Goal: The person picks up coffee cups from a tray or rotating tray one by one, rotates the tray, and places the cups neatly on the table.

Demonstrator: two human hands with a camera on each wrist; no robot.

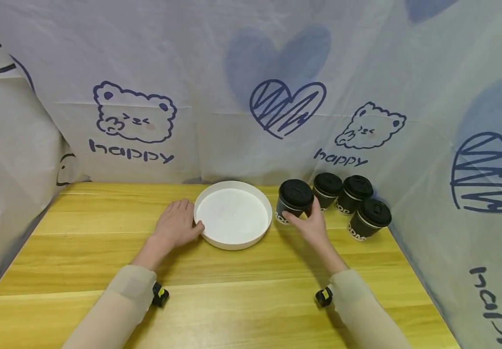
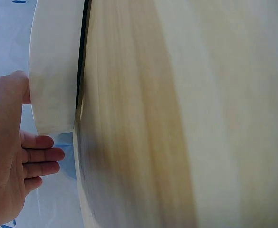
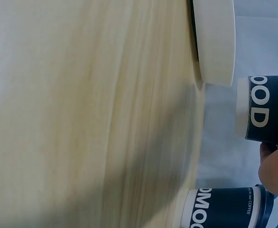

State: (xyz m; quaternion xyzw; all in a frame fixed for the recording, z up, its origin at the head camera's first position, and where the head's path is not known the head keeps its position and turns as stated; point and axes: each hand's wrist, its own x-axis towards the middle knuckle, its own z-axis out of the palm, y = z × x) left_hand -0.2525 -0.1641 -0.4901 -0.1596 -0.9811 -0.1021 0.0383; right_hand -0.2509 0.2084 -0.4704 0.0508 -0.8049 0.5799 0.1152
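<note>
My right hand (image 1: 314, 228) grips a black paper coffee cup (image 1: 289, 206) with a black lid, thumb on the near side and fingers round its right. In the right wrist view, this cup (image 3: 267, 108) is raised off the table, its white base band beside the tray's wall. A round white tray (image 1: 233, 215) with a low rim lies left of the cup. My left hand (image 1: 176, 223) is at the tray's left side, the thumb touching the rim. In the left wrist view, the fingers (image 2: 43, 155) are nearly straight, just past the white wall (image 2: 55, 71).
Several more lidded black cups stand at the right: one behind the held cup (image 1: 327, 186), one beside it (image 1: 355, 194), and a nearer one (image 1: 369, 220). The wooden table (image 1: 233, 300) meets a printed cloth (image 1: 216, 97) at the back and sides.
</note>
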